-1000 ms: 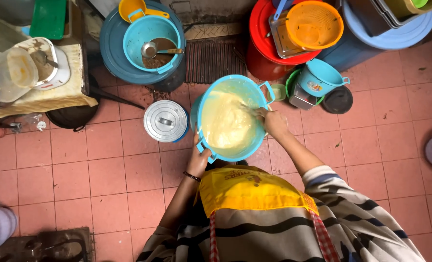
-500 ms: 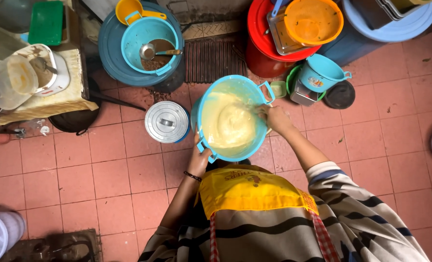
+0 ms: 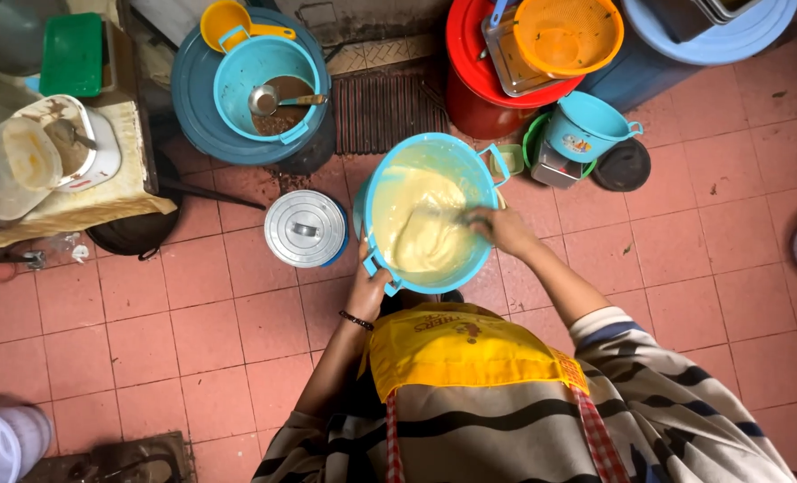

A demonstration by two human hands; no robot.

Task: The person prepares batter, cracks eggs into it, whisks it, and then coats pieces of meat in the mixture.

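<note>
Left hand (image 3: 369, 288): fingers curled shut in a grip, wrist bent, dark band at the wrist, forearm bare and reaching forward. Right hand (image 3: 504, 231): fingers closed, knuckles up, arm stretched forward and inward, striped sleeve at the elbow.

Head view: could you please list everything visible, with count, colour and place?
mixing basin: 1, light blue, centre floor, holds pale yellow batter
pot lid: 1, silver, left of the basin
barrel: 1, dark blue, upper left, topped by a light blue basin with a metal ladle
scoop: 1, yellow, above that
red tub: 1, top centre, carrying an orange strainer
small bucket: 1, light blue, right of centre
green lid: 1, top left
floor tiles: reddish
apron: 1, yellow, bottom centre
left hand: grip on the basin's near rim
right hand: in the batter
</note>
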